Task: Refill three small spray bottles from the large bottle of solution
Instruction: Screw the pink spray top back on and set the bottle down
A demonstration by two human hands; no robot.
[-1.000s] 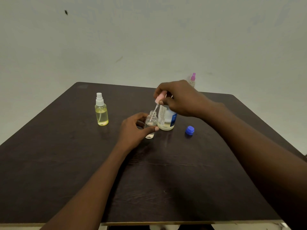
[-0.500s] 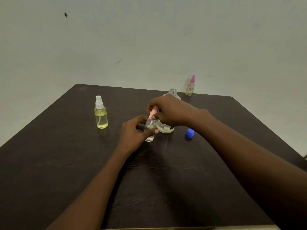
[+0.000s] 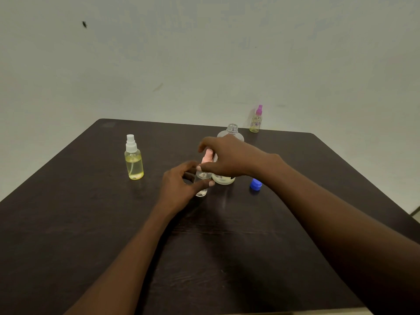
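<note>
My left hand (image 3: 179, 185) grips a small clear spray bottle (image 3: 201, 191) standing on the dark table (image 3: 91, 223). My right hand (image 3: 229, 158) pinches its pink spray cap (image 3: 207, 156), which sits on the bottle's neck. Right behind stands the large clear bottle (image 3: 230, 133), uncapped, mostly hidden by my right hand. Its blue cap (image 3: 255, 184) lies on the table to the right. A white-capped spray bottle (image 3: 134, 160) with yellow liquid stands to the left. A purple-capped spray bottle (image 3: 256, 119) stands at the far edge.
A pale wall (image 3: 204, 53) rises behind the table. The table's right edge (image 3: 386, 201) runs diagonally toward me, with floor beyond it.
My right hand has lowered the pink cap, with its tube, from above the small bottle down onto its neck. The large bottle's open mouth has come into sight behind the hand.
</note>
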